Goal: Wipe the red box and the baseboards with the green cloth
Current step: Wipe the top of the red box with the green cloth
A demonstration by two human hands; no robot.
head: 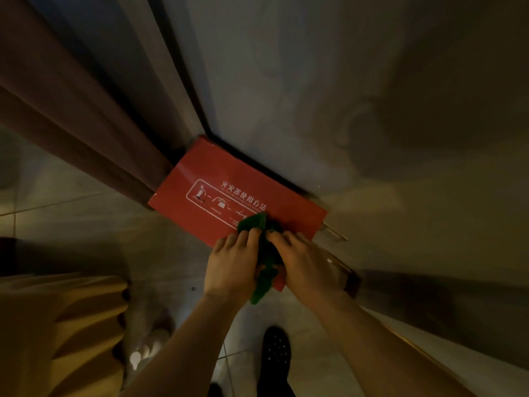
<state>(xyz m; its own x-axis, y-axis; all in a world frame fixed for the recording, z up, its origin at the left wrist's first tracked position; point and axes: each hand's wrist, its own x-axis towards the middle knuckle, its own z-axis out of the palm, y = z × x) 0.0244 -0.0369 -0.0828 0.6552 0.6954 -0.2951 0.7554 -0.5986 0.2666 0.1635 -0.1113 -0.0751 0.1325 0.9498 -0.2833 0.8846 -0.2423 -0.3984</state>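
Together, left hand (232, 262) and right hand (303, 262) (fingers curled) pinching green cloth (264, 253), pressed on red box (206, 190)

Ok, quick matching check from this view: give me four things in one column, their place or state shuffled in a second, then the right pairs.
Things:
1. green cloth
2. red box
3. left hand
4. black shoe

Places or states:
A. on the tiled floor, below the forearms
B. bunched between both hands, on the box's near part
C. pushed against the wall, white printed instructions on top
D. fingers on the cloth's left side

Pairs: 1-B, 2-C, 3-D, 4-A
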